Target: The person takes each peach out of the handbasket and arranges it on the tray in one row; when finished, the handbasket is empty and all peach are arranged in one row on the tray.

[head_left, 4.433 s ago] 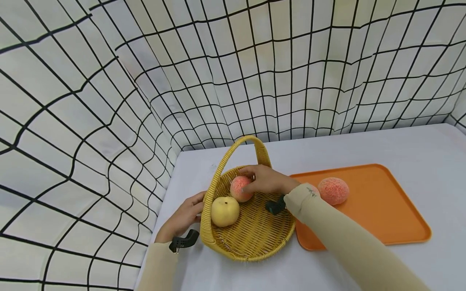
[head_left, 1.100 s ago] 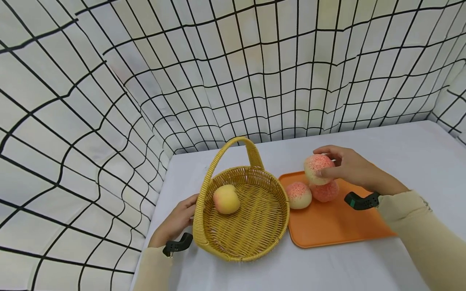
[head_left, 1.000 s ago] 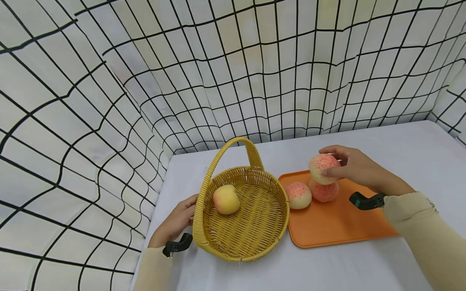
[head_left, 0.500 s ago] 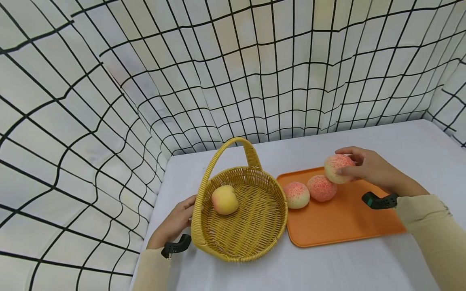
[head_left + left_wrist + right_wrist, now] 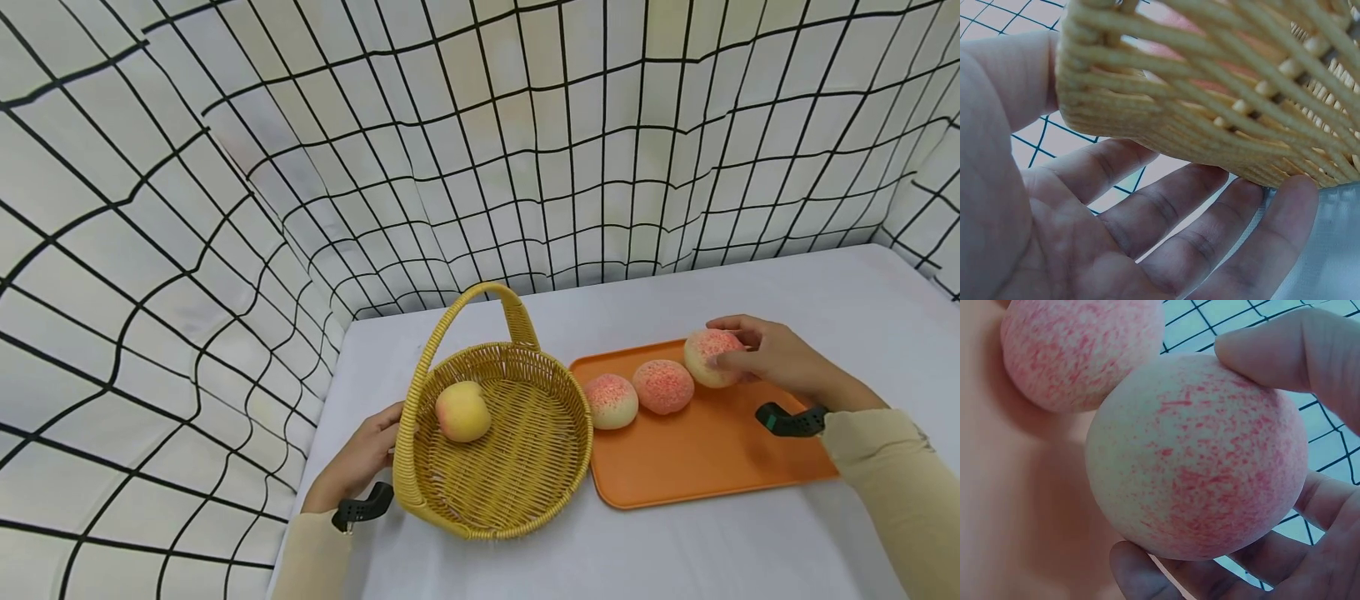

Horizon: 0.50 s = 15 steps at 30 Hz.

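Note:
My right hand (image 5: 780,358) holds a pale peach with pink speckles (image 5: 707,358) at the far edge of the orange tray (image 5: 690,467). In the right wrist view, the thumb lies over this peach (image 5: 1194,459) and fingers curl beneath it; whether it touches the tray I cannot tell. A pinker peach (image 5: 663,387) sits just left of it, and another pale-pink peach (image 5: 612,402) lies by the tray's left edge. My left hand (image 5: 360,458) touches the yellow wicker basket (image 5: 525,467) at its left side, with fairly straight fingers under its wall (image 5: 1166,125). Inside sits a yellow peach-like fruit (image 5: 463,412).
The basket's tall arched handle (image 5: 435,358) rises over its left side. The basket stands against the tray's left edge on a white-covered table (image 5: 600,558). A white curtain with black grid lines (image 5: 480,150) hangs behind the table and along its left.
Earlier my right hand gripped this peach inside the basket. It has carried it over the tray, rightward past the pinker peach, and lowered it. My left hand stays at the basket.

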{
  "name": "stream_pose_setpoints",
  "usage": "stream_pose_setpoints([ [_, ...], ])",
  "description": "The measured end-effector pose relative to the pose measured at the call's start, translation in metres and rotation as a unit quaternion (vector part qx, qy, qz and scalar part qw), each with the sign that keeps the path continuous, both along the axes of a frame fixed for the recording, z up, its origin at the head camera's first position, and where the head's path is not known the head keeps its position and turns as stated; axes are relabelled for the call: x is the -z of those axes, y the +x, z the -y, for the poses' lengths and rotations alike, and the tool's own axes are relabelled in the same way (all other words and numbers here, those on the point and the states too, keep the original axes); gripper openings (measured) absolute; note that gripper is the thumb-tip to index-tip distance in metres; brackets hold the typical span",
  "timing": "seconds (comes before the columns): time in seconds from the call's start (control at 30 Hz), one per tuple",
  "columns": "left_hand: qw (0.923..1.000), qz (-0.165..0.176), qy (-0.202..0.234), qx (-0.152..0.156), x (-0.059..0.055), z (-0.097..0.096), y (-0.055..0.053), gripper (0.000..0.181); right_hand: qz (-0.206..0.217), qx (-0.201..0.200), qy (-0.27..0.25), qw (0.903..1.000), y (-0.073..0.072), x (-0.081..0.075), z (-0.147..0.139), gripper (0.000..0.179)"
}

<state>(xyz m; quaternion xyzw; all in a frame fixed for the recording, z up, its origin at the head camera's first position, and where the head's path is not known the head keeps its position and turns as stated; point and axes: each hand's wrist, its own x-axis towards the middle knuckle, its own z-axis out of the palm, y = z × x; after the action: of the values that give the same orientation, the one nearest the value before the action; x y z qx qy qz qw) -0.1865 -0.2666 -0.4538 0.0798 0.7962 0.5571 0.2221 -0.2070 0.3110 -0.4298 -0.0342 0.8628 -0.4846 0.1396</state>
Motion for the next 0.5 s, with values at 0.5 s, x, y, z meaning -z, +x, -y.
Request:
stream_pose_setpoints([
  [0.5,0.9999,-0.001,-0.002,-0.011,-0.002,-0.001,0.002,0.053,0.002,-0.01,-0.024,0.9997,0.003,0.018,-0.004,0.064],
])
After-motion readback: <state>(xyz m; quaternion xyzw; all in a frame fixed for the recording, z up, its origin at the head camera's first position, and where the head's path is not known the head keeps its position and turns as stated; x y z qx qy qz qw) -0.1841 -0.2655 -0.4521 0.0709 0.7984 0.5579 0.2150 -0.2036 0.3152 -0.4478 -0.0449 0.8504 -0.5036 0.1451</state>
